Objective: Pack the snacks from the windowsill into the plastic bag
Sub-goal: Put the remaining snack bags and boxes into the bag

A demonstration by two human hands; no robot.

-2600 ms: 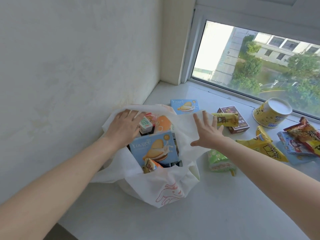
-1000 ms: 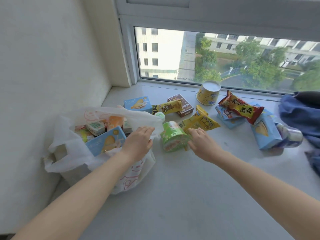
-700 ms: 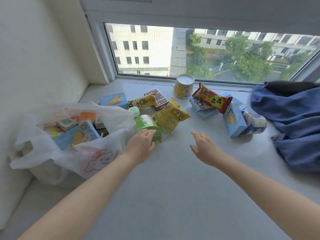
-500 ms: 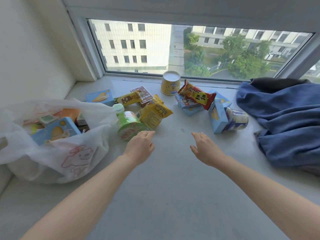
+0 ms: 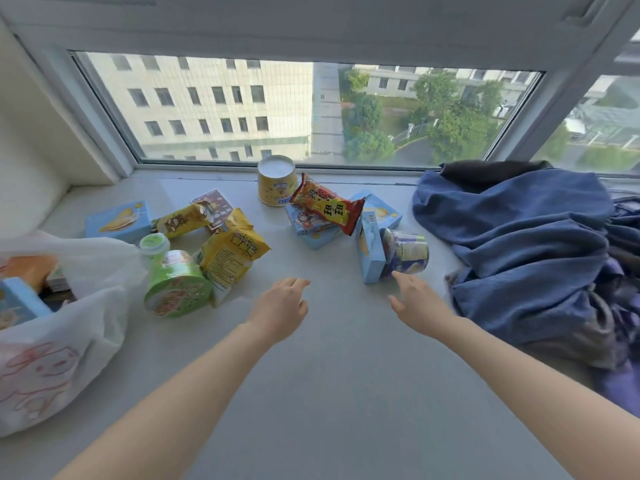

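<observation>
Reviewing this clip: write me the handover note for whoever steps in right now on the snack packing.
Left hand: open, holding nothing, above the windowsill.
Right hand: open, empty, fingers close to the purple cup lying on its side; contact unclear.
Plastic bag at far left, open, already holds a blue box and an orange packet.
Left to pack: green cup, yellow packet, yellow tub, red packet, the purple cup, and several boxes and small packets nearby.
</observation>
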